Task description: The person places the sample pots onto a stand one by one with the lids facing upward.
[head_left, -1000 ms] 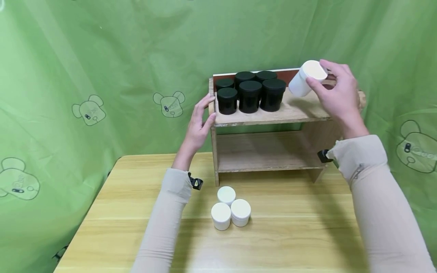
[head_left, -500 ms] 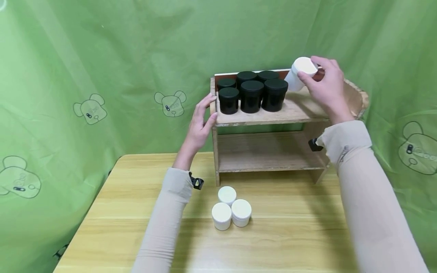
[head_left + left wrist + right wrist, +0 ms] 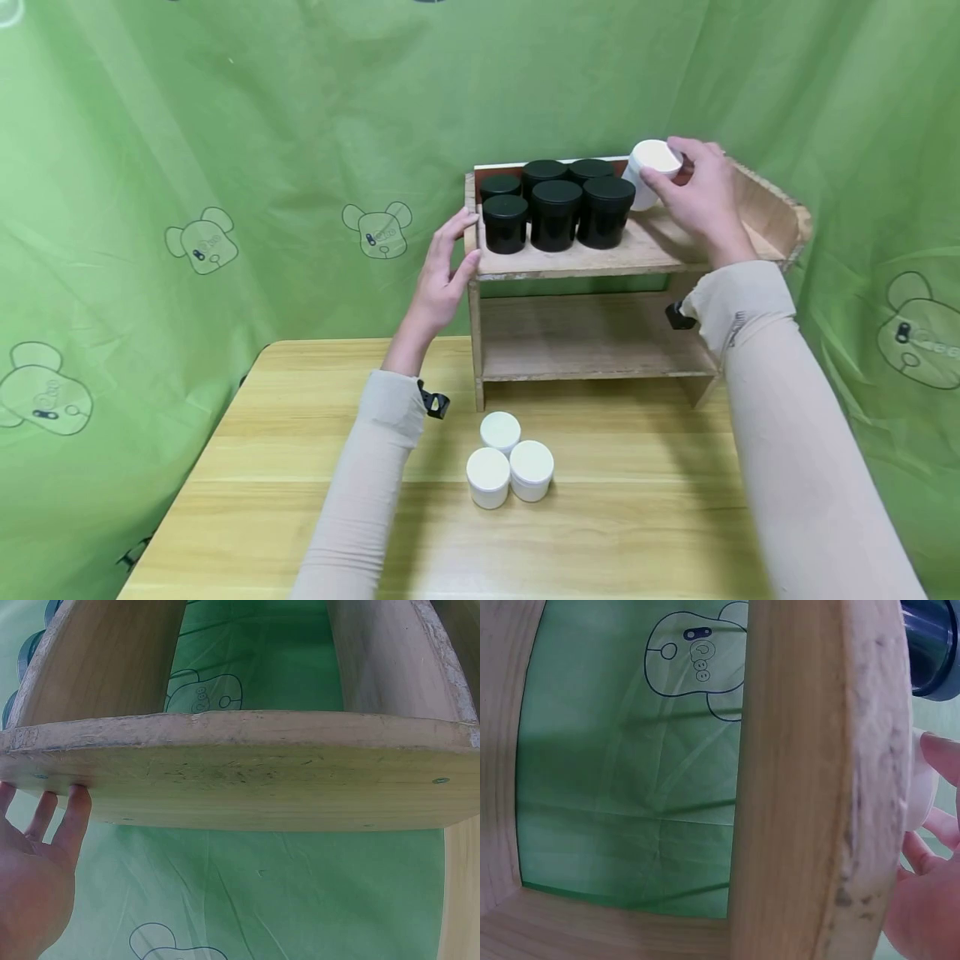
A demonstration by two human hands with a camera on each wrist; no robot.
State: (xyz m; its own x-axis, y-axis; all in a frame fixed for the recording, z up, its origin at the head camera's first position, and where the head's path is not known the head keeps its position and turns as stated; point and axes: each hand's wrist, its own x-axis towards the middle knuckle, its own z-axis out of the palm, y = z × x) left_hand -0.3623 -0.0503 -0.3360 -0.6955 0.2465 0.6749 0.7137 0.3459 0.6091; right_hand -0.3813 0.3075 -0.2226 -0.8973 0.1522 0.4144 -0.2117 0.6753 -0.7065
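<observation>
My right hand (image 3: pixel 705 193) grips a white lidded jar (image 3: pixel 654 157) around its lid, thumb in front and fingers behind. The jar is almost upright at the back of the wooden shelf's (image 3: pixel 551 272) top board, beside the black jars. Several black lidded jars (image 3: pixel 555 218) stand grouped in two rows on the left part of that board. With fairly straight fingers, my left hand (image 3: pixel 438 279) rests against the shelf's left side panel (image 3: pixel 255 780). In the right wrist view, the board's edge partly hides the white jar (image 3: pixel 921 784).
Three white lidded jars (image 3: pixel 531 468) stand close together on the wooden table (image 3: pixel 315 467), in front of the shelf's left leg. A lower board (image 3: pixel 592 337) spans the shelf underneath. The right side panel (image 3: pixel 772 208) rises past the right hand. A green curtain (image 3: pixel 300 150) hangs behind.
My right hand has carried the white jar left and back, from tilted over the top board to nearly upright beside the black jars. The left hand stays against the side panel.
</observation>
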